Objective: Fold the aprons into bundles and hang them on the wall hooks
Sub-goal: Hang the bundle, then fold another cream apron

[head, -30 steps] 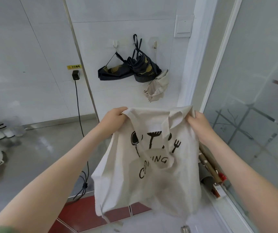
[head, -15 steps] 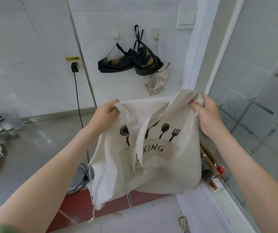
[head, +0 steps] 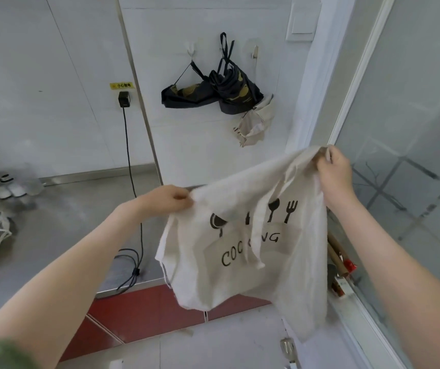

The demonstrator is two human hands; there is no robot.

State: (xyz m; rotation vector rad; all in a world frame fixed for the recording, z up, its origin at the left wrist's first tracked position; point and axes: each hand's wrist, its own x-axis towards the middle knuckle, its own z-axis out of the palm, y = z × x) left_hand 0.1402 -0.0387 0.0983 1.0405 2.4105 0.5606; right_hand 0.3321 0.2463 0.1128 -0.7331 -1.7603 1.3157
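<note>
We now hold the cream apron (head: 240, 278) spread wider than a second ago, left grip (head: 171, 199) pinching one top corner, right grip (head: 333, 169) clamped on the other and raised higher, so it hangs open in mid-air below the wall hooks (head: 255, 52), ready for folding.

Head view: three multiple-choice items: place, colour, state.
1. The black-and-gold folded apron bundles hang: A from wall hooks; B on the floor; C on the glass door.
2. Print on the cream cloth apron: A red; B black; C green.
3. That apron is: A bundled; B stretched between left hand and right hand; C hooked.
Key: A, straps loop over hooks; B, dark utensil shapes and lettering; B, each hand grips a top edge.
</note>
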